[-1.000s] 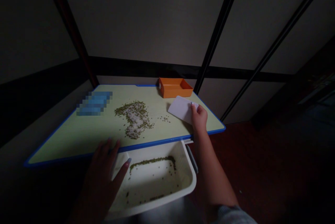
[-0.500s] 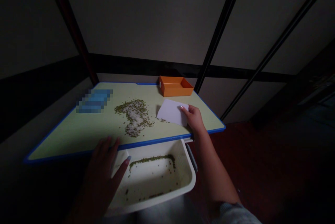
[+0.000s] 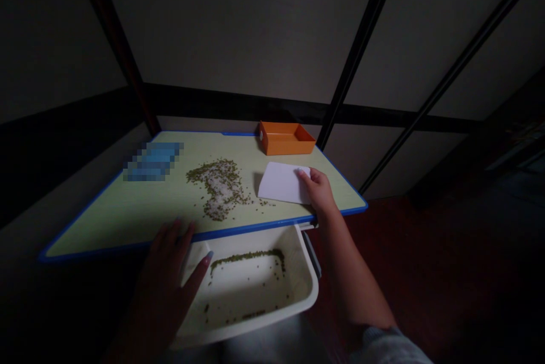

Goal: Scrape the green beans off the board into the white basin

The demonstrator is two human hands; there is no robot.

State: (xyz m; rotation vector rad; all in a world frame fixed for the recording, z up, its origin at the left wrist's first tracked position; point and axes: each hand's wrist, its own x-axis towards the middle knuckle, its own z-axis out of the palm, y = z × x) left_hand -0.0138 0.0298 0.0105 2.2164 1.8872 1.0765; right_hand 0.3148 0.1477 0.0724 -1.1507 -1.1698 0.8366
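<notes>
In my right hand (image 3: pixel 318 189) is a white card (image 3: pixel 283 183), pinched at its right edge between thumb and fingers. The card stands tilted over the pale green tabletop (image 3: pixel 140 210), beside a few scattered green grains. Left of it lies a spread pile of small green grains mixed with white ones (image 3: pixel 219 188). My left hand (image 3: pixel 174 273) has its fingers apart, the fingertips at the table's blue front edge and the thumb over a white plastic bin (image 3: pixel 309 296). Inside the bin, green grains line the far side and several lie loose on the bottom.
An orange open box (image 3: pixel 287 146) stands at the back right of the table. A blurred blue item (image 3: pixel 155 160) lies at the left. Behind the table rises a panelled wall (image 3: pixel 238 29) with dark strips. Reddish floor (image 3: pixel 400 256) shows at the right.
My right hand first moved the card left across the table to the stray grains, then slightly back to the right. The left hand and the bin have stayed in place.
</notes>
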